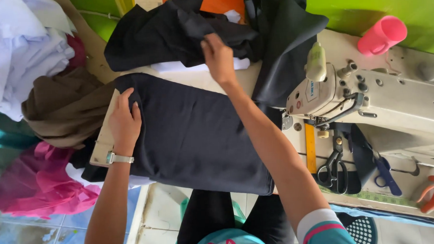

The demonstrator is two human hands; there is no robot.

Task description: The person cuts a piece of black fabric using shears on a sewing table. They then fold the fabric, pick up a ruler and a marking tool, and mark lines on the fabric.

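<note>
Folded dark cloth (193, 132): we see it lying flat across the pale tabletop (104, 140), its near edge hanging a little over the front; the far edge runs just below a second, crumpled dark cloth (166, 35).
Left hand (124, 121): our palm rests flat on the folded cloth's left edge, fingers (125, 98) together and extended, pressing rather than gripping.
Right hand (218, 57): our fingers are pinched shut on a fold of the crumpled dark cloth at the far side.
Handling: we judge the fabric soft, limp and light, not fragile; it will sag and slide wherever unsupported.
Where to hold: we would pinch an edge or corner, keeping a flat palm on the stack.
Nearby: sewing machine (370, 95) to the right, black scissors (334, 166) below it, pink cup (382, 34) behind.
</note>
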